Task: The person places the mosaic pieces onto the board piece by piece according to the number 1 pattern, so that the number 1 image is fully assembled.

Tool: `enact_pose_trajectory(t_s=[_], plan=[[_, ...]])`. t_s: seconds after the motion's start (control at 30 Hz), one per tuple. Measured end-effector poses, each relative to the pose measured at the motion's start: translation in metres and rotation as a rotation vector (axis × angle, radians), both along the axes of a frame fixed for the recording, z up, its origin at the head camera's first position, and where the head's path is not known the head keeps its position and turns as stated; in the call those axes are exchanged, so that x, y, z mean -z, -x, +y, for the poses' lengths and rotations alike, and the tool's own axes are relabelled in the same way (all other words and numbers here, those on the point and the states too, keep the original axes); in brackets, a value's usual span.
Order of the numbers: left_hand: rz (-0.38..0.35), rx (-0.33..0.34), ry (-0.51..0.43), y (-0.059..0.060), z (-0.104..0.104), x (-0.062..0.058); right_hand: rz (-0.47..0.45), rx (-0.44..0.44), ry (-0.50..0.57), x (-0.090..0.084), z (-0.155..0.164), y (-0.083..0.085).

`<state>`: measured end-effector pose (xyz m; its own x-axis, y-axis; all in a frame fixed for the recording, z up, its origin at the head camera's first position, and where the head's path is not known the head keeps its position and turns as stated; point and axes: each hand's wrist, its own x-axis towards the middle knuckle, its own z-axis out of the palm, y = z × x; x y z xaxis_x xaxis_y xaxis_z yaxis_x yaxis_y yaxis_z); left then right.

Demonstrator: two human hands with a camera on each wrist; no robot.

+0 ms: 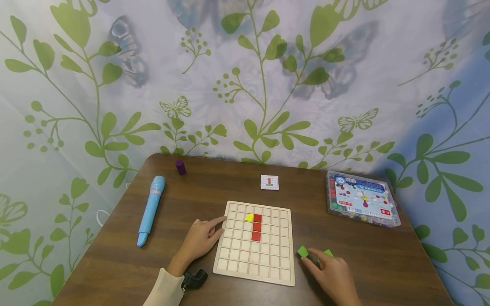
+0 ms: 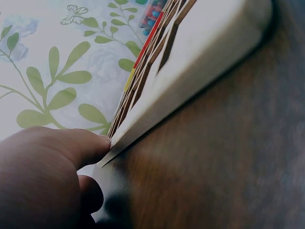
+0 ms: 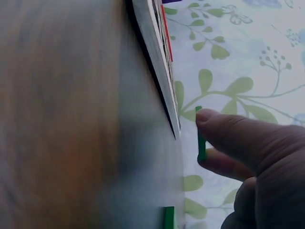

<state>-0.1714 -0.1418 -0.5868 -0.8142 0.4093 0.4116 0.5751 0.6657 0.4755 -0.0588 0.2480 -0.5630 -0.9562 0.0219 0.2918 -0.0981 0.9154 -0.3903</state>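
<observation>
A square wooden grid board [image 1: 233, 255] lies on the table, with three red tiles [image 1: 256, 227] in a column and a yellow tile [image 1: 249, 217] beside the top one. At the board's left edge, my left hand [image 1: 199, 240] touches the rim with index finger and thumb extended; the left wrist view shows a fingertip against the board's pale side [image 2: 162, 100]. Off the board's right edge, my right hand [image 1: 334, 275] pinches a thin green tile [image 3: 201, 138] between thumb and index finger. Partly hidden behind that hand is another green tile [image 1: 328, 253].
Behind the board lies a small pattern card [image 1: 269, 182] printed with a coloured grid. A clear plastic case [image 1: 361, 199] of colourful parts sits at the back right. On the left are a blue microphone-shaped object [image 1: 151, 212] and a purple cylinder [image 1: 180, 167]. A patterned curtain hangs behind the table.
</observation>
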Motion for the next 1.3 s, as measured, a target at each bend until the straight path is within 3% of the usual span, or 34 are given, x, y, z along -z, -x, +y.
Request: enact_pose_trajectory(t_s=[0.17, 0.3, 0.6, 0.9, 1.1, 1.3], plan=[[-0.036, -0.018, 0.024, 0.0, -0.001, -0.001, 0.072, -0.046, -0.009, -0.007, -0.003, 0.005], [-0.047, -0.018, 0.024, 0.0, -0.001, -0.001, 0.074, -0.065, -0.011, -0.014, -0.008, 0.009], [-0.084, -0.032, 0.017, -0.002, -0.002, 0.0, 0.152, -0.163, 0.055, -0.022, -0.03, 0.02], [-0.076, -0.022, 0.013, -0.004, -0.001, 0.0, 0.039, -0.191, 0.064, -0.032, -0.054, 0.03], [-0.051, -0.022, 0.017, -0.001, -0.001, -0.001, 0.095, -0.255, 0.035, -0.038, -0.064, 0.041], [-0.077, -0.027, 0.024, -0.002, -0.001, -0.003, 0.008, -0.315, 0.019, -0.042, -0.077, 0.048]])
